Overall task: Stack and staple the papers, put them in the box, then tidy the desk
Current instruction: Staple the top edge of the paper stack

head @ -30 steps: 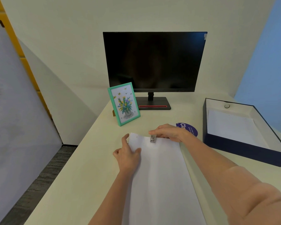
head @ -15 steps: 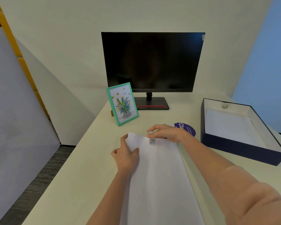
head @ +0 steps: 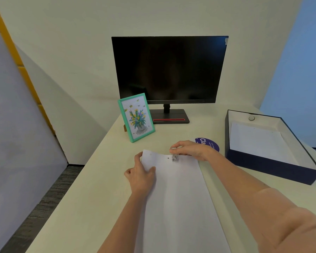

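A stack of white papers [head: 179,194] lies lengthwise on the desk before me. My left hand [head: 140,175] presses its far left corner, thumb on top, fingers curled at the edge. My right hand [head: 190,149] grips a small clear stapler [head: 174,156] set over the papers' far edge near the middle. A small dark mark shows on the sheet just left of the stapler. The dark blue box [head: 274,172] stands open at the right with white paper lying inside.
A black monitor [head: 169,70] stands at the back of the cream desk [head: 91,189]. A green picture frame [head: 136,117] leans in front of it on the left. A purple round sticker [head: 207,143] lies behind my right hand. The desk's left edge drops to the floor.
The far edge of the papers has lifted slightly under the stapler, and a small mark now shows beside it. Both hands stay in nearly the same place.
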`<state>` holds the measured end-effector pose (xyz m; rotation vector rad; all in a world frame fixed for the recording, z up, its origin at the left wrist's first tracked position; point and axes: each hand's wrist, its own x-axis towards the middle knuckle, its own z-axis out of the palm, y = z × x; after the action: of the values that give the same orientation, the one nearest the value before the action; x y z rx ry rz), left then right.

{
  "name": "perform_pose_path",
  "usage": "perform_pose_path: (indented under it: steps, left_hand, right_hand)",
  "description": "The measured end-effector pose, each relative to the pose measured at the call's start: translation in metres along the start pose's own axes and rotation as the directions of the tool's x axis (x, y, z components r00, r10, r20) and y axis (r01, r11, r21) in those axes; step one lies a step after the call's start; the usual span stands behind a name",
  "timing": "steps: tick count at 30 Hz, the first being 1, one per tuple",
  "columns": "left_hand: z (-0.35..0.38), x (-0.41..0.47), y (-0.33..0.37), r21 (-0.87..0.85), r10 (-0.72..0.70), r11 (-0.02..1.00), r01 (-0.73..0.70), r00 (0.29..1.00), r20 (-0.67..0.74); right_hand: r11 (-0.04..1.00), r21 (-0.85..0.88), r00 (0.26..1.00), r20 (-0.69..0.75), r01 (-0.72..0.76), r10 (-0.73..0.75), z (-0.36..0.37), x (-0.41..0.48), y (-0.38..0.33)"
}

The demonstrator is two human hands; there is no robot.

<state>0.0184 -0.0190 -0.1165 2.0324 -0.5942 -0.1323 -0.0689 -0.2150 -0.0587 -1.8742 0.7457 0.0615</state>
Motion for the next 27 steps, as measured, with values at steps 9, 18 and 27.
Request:
perform_pose_path:
  steps: [9, 18, 27]
  left_hand:
    - [0.002, 0.002, -0.003, -0.044, -0.014, 0.999, 0.014, 1.000, 0.009]
    - [0.002, 0.001, -0.003, -0.063, -0.048, 0.997, 0.049, 0.998, 0.029]
    - [0.002, 0.003, -0.004, -0.034, -0.024, 0.999, 0.024, 1.000, 0.019]
  right_hand:
    - [0.996, 0.056, 0.997, -0.015, -0.073, 0.074, -0.030, -0.018, 0.017]
    - [0.989, 0.109, 0.995, 0.001, -0.104, 0.105, -0.035, -0.022, 0.019]
    - [0.989, 0.083, 0.992, 0.017, -0.123, 0.122, -0.037, -0.024, 0.019]
